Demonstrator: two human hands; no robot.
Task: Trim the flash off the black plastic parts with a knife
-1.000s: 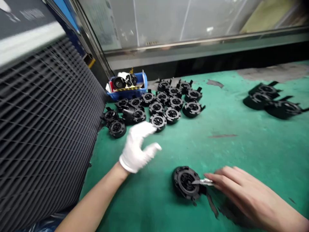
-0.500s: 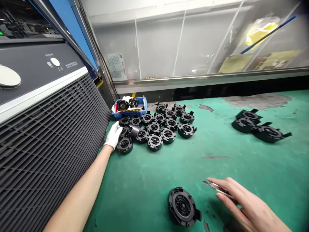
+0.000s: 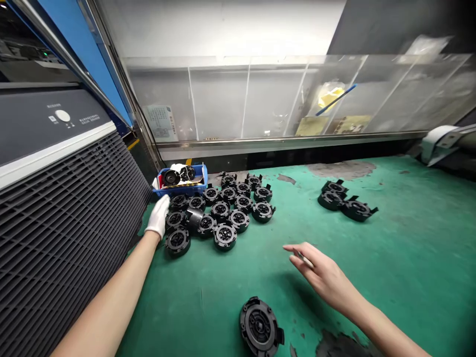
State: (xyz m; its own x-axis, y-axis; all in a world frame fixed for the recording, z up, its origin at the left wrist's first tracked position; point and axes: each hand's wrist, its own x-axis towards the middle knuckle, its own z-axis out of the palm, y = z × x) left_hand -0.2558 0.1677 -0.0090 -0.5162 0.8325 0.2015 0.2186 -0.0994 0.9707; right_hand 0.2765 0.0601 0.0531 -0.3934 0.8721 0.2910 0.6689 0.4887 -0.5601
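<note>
My left hand (image 3: 158,217), in a white glove, rests at the left edge of a cluster of round black parts (image 3: 220,210); its fingers lie close together against the side of the parts, and whether they grip one is hidden. Bare, my right hand (image 3: 316,267) hovers over the green mat, its fingers closed around a thin metal tool (image 3: 305,260) that looks like a small blade or tweezers. A single round black part (image 3: 259,325) with a side tab lies nearest to me, below and left of my right hand.
A blue bin (image 3: 180,189) holding black parts stands behind the cluster. Several more black parts (image 3: 356,208) lie at the right on the green mat (image 3: 416,253). A grey louvred machine (image 3: 70,213) borders the left side. Clear plastic sheeting hangs behind.
The camera view has shifted, so the parts appear further left. My right hand has moved forward, away from the single part, still with the tool. My left hand stays beside the cluster.
</note>
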